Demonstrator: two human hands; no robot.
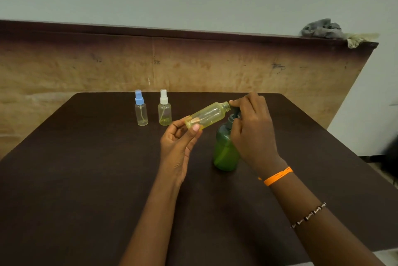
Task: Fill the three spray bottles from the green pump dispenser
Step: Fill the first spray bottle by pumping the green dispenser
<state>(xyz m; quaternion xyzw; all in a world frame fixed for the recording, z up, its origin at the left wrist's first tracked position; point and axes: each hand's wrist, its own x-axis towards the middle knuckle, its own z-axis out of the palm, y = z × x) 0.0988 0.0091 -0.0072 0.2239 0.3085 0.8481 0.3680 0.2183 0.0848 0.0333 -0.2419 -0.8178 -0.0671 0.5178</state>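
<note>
My left hand (179,138) pinches the base of an uncapped, clear yellowish spray bottle (207,116), tilted almost flat with its threaded neck pointing right. That neck sits right at the dark nozzle of the green pump dispenser (226,149), which stands on the table. My right hand (251,127) rests over the pump head, its fingers curled around it and hiding most of it. Two capped spray bottles stand upright at the back: one with a blue cap (141,108) and one with a white cap (165,108) holding a little yellowish liquid.
The dark brown table (86,179) runs to a worn wooden board (64,67) behind it. A grey rag (323,28) lies on the board's top right end. The table's right edge drops to a light floor.
</note>
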